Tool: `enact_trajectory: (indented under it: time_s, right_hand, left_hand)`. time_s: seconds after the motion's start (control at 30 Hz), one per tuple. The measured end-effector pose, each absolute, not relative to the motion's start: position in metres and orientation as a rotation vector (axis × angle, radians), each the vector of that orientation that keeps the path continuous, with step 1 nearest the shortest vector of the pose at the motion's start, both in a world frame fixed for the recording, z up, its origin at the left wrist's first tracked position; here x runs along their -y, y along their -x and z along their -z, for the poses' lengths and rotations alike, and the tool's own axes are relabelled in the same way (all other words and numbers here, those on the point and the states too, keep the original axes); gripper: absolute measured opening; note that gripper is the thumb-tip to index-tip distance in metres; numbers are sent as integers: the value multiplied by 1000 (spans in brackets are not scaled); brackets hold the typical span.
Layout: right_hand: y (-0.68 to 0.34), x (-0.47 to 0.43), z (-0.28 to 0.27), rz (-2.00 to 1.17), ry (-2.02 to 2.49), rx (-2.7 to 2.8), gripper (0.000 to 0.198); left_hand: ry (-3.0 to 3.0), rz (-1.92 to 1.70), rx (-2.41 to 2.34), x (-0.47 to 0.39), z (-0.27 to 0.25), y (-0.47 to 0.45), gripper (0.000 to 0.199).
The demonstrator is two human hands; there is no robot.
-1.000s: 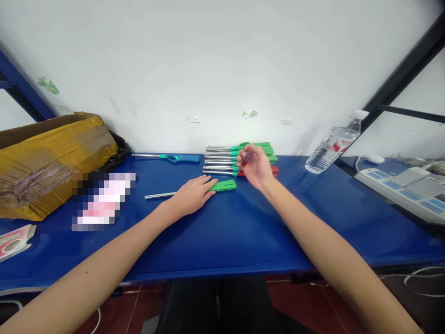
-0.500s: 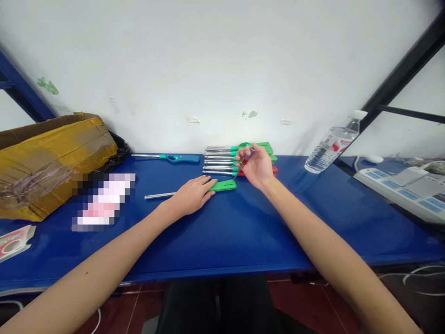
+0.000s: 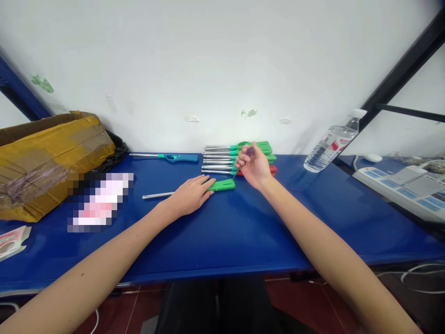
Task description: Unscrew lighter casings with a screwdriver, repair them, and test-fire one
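My left hand (image 3: pixel 193 195) lies over a green long-necked gas lighter (image 3: pixel 224 185) on the table, fingers on its far side and thumb on the near side. The lighter's metal tube points left and its green handle right. A small screwdriver (image 3: pixel 251 150) with a dark see-through handle is in my closed right hand (image 3: pixel 256 168). Its thin shaft slants down to the right end of the green handle; whether the tip sits in the handle is too small to tell. Behind my right hand lies a row of several gas lighters (image 3: pixel 217 158), with green and red handles partly covered.
On the blue table (image 3: pixel 236 236) a teal lighter (image 3: pixel 184 158) lies near the wall. A taped cardboard box (image 3: pixel 55 162), a blurred-out packet (image 3: pixel 100 199) and a cut card (image 3: pixel 12 242) are on the left. A water bottle (image 3: pixel 328 146) and a power strip (image 3: pixel 399 190) stand right.
The whole view has shifted slightly. My right hand has turned a little, with its fingers curled closer around the screwdriver. The left hand keeps its place on the green lighter.
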State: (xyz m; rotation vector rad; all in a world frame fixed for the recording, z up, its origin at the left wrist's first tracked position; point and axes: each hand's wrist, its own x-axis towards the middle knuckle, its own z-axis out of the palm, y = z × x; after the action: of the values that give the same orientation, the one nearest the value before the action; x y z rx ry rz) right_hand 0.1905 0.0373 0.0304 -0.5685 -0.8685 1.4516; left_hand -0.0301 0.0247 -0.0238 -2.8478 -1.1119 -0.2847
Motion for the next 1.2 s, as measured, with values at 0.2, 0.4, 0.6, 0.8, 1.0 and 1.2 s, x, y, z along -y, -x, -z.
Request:
enact_trajectory:
  time_s: [0.2,0.4,0.6,0.8,1.0,1.2]
  right_hand:
    - [-193,-37,-28,-1472,518,824,32]
    - [-195,-41,-28,-1421,553,856,33]
    - [-192,-43,-26,-1438,564,866,45]
    - [-193,-41,-25,-1457,546,836,49]
    - [-192,-38,-28,-1446,588,847,38]
    - [-190,-38,-30,-1395,585,835,35]
  left_hand:
    - [2845,268,1100,-25,24,30,46]
    - [2843,276,1100,-25,25,31,47]
    - [2848,288,1112,-25,24,30,47]
    - [2833,252,1116,-24,23,30,47]
    - [2837,250,1119,-24,23,30,48]
    - [2828,232,1115,-23,22,30,48]
